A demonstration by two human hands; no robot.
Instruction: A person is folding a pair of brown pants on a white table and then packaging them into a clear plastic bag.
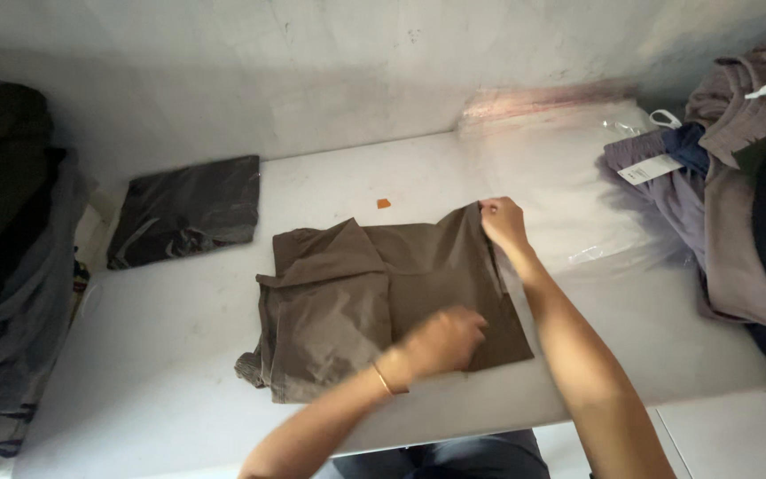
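- Right hand [500, 222] pinches the far right corner of the brown garment [374, 293], fingers closed on the fabric edge.
- Left hand [443, 341] presses flat, fingers spread narrow, on the near right part of the same garment.
- Garment lies half folded in the middle of the white counter [179, 337], under both hands.
- Risk, as I judge: the pinched corner can slip, because the fabric looks thin and smooth, and the fold opens.
- Loose left sleeve part can bunch, giving a crooked fold.
- Clear plastic bags [569, 177] lie just beside the right hand; the arm may drag them.
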